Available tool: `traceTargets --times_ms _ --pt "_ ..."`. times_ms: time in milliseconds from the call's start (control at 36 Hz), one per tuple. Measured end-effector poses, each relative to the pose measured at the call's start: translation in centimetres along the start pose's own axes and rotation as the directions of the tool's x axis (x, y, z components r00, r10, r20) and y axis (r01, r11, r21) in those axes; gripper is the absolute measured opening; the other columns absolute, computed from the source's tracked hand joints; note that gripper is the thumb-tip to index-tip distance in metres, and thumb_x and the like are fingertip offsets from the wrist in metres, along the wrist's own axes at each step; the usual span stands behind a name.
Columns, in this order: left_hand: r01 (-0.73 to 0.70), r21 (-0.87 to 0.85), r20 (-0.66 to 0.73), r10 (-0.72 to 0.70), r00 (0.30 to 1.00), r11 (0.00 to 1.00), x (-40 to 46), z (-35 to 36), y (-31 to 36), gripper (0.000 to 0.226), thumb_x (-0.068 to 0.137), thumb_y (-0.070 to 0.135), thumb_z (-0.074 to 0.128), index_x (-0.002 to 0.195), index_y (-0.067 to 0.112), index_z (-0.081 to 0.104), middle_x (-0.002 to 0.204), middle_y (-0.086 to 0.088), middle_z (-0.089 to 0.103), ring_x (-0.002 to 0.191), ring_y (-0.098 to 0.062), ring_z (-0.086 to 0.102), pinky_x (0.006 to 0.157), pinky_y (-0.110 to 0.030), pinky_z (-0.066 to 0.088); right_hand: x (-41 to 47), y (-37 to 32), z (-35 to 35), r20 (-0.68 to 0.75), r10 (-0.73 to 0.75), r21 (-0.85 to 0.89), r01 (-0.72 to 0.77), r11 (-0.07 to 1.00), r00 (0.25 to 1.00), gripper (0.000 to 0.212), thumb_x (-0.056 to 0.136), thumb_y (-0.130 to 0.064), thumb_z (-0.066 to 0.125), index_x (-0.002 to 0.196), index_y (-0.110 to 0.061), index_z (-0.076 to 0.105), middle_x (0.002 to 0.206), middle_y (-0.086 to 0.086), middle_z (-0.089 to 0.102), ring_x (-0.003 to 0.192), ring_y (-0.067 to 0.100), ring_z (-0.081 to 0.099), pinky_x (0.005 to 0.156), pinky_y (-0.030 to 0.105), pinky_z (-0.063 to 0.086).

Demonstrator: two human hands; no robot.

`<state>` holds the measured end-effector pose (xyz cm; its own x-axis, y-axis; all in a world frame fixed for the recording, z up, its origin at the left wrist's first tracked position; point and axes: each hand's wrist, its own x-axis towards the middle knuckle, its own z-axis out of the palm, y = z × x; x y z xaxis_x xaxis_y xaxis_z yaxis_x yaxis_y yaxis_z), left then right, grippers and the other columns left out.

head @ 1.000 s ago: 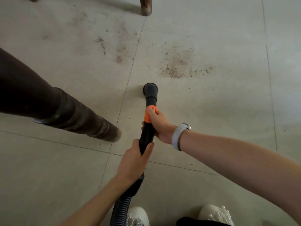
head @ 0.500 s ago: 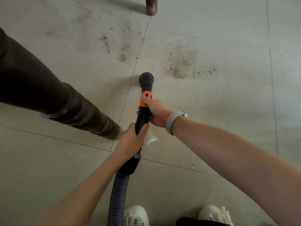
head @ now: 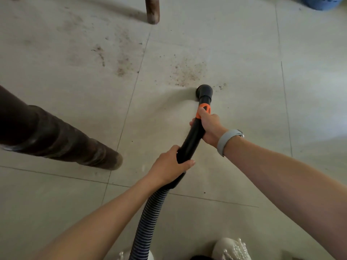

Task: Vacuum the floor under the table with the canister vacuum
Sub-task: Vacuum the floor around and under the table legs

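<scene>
I hold a black vacuum wand (head: 193,136) with an orange collar (head: 203,109) in both hands. My right hand (head: 211,127) grips it just behind the collar; my left hand (head: 169,165) grips the lower end where the ribbed hose (head: 148,220) joins. The round nozzle (head: 204,91) touches the tiled floor at the lower right edge of a brown dirt patch (head: 187,74). A second streaky dirt patch (head: 122,62) lies further left. The canister itself is out of view.
A dark wooden table leg (head: 62,139) slants in from the left, its foot on the floor left of my hands. Another leg (head: 152,10) stands at the top. A blue basket (head: 322,2) shows at top right. My pale shoes (head: 231,249) are at the bottom edge.
The nozzle has swung right and forward, from the tile seam to the edge of the right dirt patch. Both hands moved with the wand and kept their hold.
</scene>
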<state>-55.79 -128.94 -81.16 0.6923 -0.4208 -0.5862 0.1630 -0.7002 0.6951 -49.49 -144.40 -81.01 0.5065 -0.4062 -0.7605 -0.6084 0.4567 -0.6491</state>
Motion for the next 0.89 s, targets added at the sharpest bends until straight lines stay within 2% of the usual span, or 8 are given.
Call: traceTargets --times_ms 111,250,389,556,722,806,889 --pt "-0.067 0.091 0.013 0.066 0.998 0.994 1.1 0.2 1.7 0.047 0.088 0.045 0.061 0.123 0.017 0.047 0.105 -0.002 0.063 0.09 -0.019 0.063 0.078 -0.032 0.052 0.8 -1.0 -2.4 -0.056 -0.028 0.071 0.032 0.997 0.998 0.02 0.095 -0.021 0.051 0.081 -0.01 0.043 0.075 0.008 0.053 0.06 0.019 0.057 0.076 0.037 0.052" --pt "-0.139 0.258 0.025 0.137 0.99 0.956 2.7 0.9 3.7 0.048 0.091 0.048 0.056 0.124 0.016 0.046 0.109 -0.003 0.06 0.093 -0.022 0.06 0.08 -0.038 0.052 1.8 -2.0 -4.8 -0.086 -0.012 0.194 0.029 0.981 0.996 0.019 0.094 -0.025 0.055 0.087 -0.011 0.046 0.076 0.008 0.057 0.063 0.018 0.058 0.078 0.035 0.053" --pt "-0.185 0.353 0.024 0.188 0.982 0.917 4.3 1.6 5.7 0.042 0.091 0.048 0.053 0.118 0.016 0.048 0.099 0.001 0.056 0.084 -0.021 0.057 0.069 -0.033 0.046 3.1 -2.9 -7.0 -0.058 0.001 0.316 0.018 0.948 0.998 0.02 0.093 -0.024 0.057 0.102 -0.008 0.049 0.079 0.009 0.059 0.065 0.019 0.06 0.062 0.032 0.052" --pt "-0.194 0.469 -0.007 0.224 0.975 0.862 5.7 0.7 6.5 0.042 0.092 0.049 0.05 0.117 0.016 0.047 0.103 -0.001 0.057 0.084 -0.021 0.057 0.07 -0.035 0.047 4.1 -3.6 -6.7 0.016 0.024 0.462 -0.029 0.887 1.0 0.024 0.091 -0.028 0.059 0.107 -0.011 0.05 0.074 0.007 0.057 0.06 0.017 0.056 0.064 0.03 0.051" --pt "-0.137 0.516 -0.095 0.216 0.972 0.846 4.6 -1.1 4.6 0.036 0.092 0.048 0.05 0.112 0.019 0.046 0.095 0.004 0.053 0.076 -0.018 0.051 0.063 -0.03 0.037 4.3 -2.4 -3.6 0.07 0.048 0.462 -0.076 0.884 0.996 0.031 0.089 -0.031 0.06 0.112 -0.012 0.05 0.072 0.006 0.057 0.056 0.017 0.056 0.064 0.03 0.051" --pt "-0.12 0.467 -0.101 0.188 0.977 0.876 3.6 -1.7 2.7 0.034 0.09 0.047 0.053 0.11 0.02 0.046 0.093 0.005 0.055 0.076 -0.018 0.055 0.062 -0.03 0.042 4.1 -1.2 -1.9 0.09 0.062 0.411 -0.094 0.907 0.994 0.033 0.09 -0.033 0.058 0.111 -0.009 0.05 0.073 0.007 0.057 0.058 0.018 0.057 0.065 0.032 0.051" --pt "-0.095 0.401 -0.089 0.142 0.986 0.911 2.7 -2.5 1.0 0.033 0.089 0.046 0.055 0.109 0.022 0.046 0.091 0.007 0.053 0.078 -0.016 0.055 0.062 -0.028 0.039 3.7 -0.1 -0.2 0.128 0.068 0.346 -0.109 0.932 0.989 0.032 0.092 -0.036 0.056 0.106 -0.007 0.051 0.072 0.006 0.058 0.059 0.018 0.057 0.067 0.033 0.051"
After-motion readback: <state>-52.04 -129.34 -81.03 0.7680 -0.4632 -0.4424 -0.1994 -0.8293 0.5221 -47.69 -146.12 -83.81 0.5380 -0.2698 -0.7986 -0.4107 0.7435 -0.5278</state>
